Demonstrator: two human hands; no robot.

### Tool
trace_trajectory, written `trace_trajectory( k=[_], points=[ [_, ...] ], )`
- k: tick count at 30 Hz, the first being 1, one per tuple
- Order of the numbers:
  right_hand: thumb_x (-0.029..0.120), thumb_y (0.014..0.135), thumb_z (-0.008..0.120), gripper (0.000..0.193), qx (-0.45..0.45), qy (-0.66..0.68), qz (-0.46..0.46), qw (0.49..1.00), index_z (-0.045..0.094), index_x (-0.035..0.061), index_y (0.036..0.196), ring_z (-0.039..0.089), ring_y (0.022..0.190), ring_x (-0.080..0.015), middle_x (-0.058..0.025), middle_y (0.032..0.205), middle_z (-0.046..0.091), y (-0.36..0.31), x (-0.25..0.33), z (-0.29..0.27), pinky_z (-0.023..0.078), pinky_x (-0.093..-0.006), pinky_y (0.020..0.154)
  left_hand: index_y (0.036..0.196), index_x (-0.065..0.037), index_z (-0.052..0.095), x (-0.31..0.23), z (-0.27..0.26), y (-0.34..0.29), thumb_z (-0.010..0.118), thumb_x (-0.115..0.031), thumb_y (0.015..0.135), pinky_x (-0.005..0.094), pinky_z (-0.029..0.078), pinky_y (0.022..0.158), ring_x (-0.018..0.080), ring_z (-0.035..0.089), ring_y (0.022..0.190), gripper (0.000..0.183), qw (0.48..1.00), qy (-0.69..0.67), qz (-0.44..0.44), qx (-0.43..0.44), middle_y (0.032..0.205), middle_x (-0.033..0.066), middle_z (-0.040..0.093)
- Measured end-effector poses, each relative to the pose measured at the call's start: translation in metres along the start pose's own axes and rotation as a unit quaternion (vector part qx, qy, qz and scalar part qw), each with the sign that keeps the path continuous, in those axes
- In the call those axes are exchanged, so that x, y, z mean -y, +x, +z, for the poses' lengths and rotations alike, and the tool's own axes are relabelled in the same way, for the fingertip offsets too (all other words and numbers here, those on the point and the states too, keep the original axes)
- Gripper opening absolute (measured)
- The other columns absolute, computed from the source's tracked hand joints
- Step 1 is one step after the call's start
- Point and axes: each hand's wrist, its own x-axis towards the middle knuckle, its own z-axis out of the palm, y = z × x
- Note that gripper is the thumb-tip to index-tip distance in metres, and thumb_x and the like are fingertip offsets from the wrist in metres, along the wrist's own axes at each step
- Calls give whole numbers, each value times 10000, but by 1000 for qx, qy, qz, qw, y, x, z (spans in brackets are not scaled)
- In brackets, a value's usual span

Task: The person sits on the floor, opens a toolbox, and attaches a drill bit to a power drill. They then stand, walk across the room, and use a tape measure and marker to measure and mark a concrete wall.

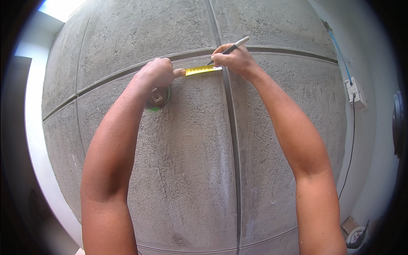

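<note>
My left hand (158, 73) is closed around a tape measure, and its dark and green case (156, 98) shows below the fingers. A short length of yellow tape blade (199, 70) runs out to the right across the wall, just under a horizontal groove. The left thumb points along the blade's near end. In my right hand (237, 60) is a dark marker pen (234, 46) with a grey back end. Its tip slants down to the left at the blade's upper edge. The right fingers are at the blade's far end, beside the vertical groove (229, 102).
A rough grey concrete-like wall (182, 170) with grooved panels fills the middle. At the right, a white socket box (356, 93) has a blue cable (338, 46) above and a black cord (352, 144) hanging below. A round white container (356, 239) stands at the lower right.
</note>
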Motion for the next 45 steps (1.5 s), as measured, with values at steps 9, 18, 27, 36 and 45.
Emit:
trace_trajectory(
  k=[9, 18, 27, 36, 45],
  points=[
    [283, 812, 724, 335, 8, -3, 1, 1000, 737, -11, 971, 699, 762, -210, -123, 789, 715, 0, 1, -2, 568, -364, 756, 891, -23, 779, 0, 2, -2, 579, -612, 987, 414, 572, 650, 198, 707, 707, 630, 1000, -8, -6, -7, 747, 132, 701],
    [306, 822, 743, 366, 10, -3, 8, 1000, 732, -21, 987, 719, 794, -220, -136, 819, 730, 0, 1, -2, 581, -360, 793, 943, -32, 772, 2, 3, -2, 582, -620, 981, 415, 569, 678, 199, 702, 747, 619, 1000, -5, -6, 7, 792, 130, 710],
    [245, 847, 709, 278, -23, 50, 33, 998, 761, 14, 993, 723, 914, -225, -123, 895, 757, -2, 0, -4, 559, -375, 856, 864, -22, 778, 4, 8, 0, 568, -614, 994, 422, 577, 675, 203, 707, 725, 642, 1000, -10, 4, -21, 751, 135, 707],
    [265, 909, 735, 224, -88, 148, 40, 984, 717, 57, 990, 640, 768, -115, -57, 810, 721, -22, -3, -36, 475, -280, 708, 703, -63, 651, -8, 46, -41, 516, -581, 1030, 354, 497, 494, 148, 530, 497, 628, 962, -275, 5, -1, 626, 66, 596],
    [311, 868, 742, 292, -80, 115, -18, 990, 737, 41, 979, 625, 759, -127, -61, 802, 723, -28, 32, -65, 471, -292, 695, 900, -36, 656, -82, 102, -72, 389, -523, 1096, 351, 542, 593, 165, 586, 615, 589, 747, -657, -53, 87, 747, 71, 593]
  ],
)
